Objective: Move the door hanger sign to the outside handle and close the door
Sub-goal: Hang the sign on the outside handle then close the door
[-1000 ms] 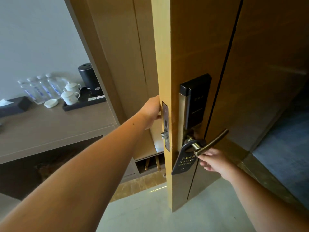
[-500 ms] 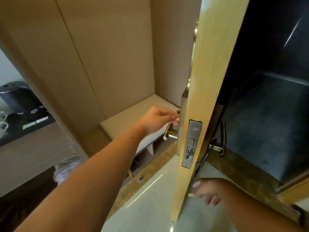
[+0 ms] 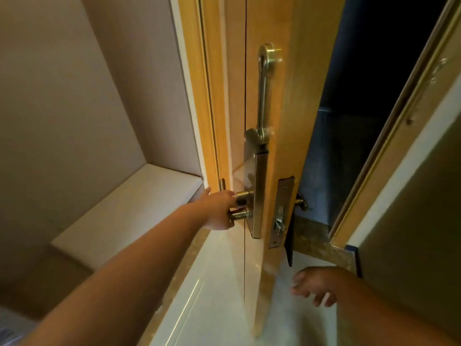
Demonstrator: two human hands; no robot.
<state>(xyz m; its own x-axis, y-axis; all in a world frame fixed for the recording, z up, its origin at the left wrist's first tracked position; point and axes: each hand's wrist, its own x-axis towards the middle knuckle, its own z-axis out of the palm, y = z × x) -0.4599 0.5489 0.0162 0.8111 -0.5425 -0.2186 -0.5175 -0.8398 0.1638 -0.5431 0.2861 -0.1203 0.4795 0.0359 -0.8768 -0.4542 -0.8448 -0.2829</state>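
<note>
Edge-on, the dark door hanger sign (image 3: 289, 243) hangs behind the ajar door (image 3: 282, 121); my left hand (image 3: 219, 208) grips the inside handle (image 3: 239, 213), my right hand (image 3: 311, 285) loosely open, empty.

Glossy wood door (image 3: 282, 151), brushed-metal lock plate (image 3: 257, 193)

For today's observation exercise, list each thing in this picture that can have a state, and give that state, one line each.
Door: partly open, gap at the frame.
Inside handle: gripped by the left hand.
Door hanger sign: hanging on the outside, seen edge-on.
Outside handle: nothing gripping it.
Latch plate: exposed on the door edge.
Right hand: open, empty, below the sign.
</note>
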